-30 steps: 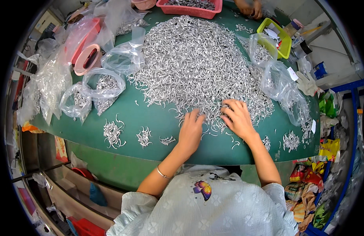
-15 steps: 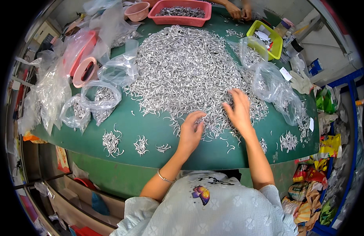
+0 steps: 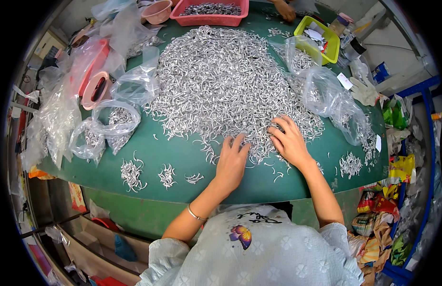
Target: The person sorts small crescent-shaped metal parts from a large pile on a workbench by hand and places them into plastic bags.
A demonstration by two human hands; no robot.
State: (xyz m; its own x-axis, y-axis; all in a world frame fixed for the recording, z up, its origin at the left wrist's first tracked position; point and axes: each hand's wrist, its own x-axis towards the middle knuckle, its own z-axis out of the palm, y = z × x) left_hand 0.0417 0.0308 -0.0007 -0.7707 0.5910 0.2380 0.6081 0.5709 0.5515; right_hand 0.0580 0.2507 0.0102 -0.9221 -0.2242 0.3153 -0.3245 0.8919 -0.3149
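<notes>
A big heap of small silver metal hooks covers the middle of a green table. My left hand lies palm down at the heap's near edge, fingers spread on loose hooks. Just to its right, my right hand rests on the heap with its fingers curled into the hooks. Three small sorted bunches of hooks lie near the front edge on the left. Neither hand lifts anything that I can make out.
Clear plastic bags with hooks sit at the left, more bags at the right. A red tray, a pink bowl and a yellow basket stand at the far side. Another person's hand reaches in there. A further bunch of hooks lies at the right.
Both hands have slid a little away from me into the heap's edge, the right one curling its fingers. The view has shifted slightly.
</notes>
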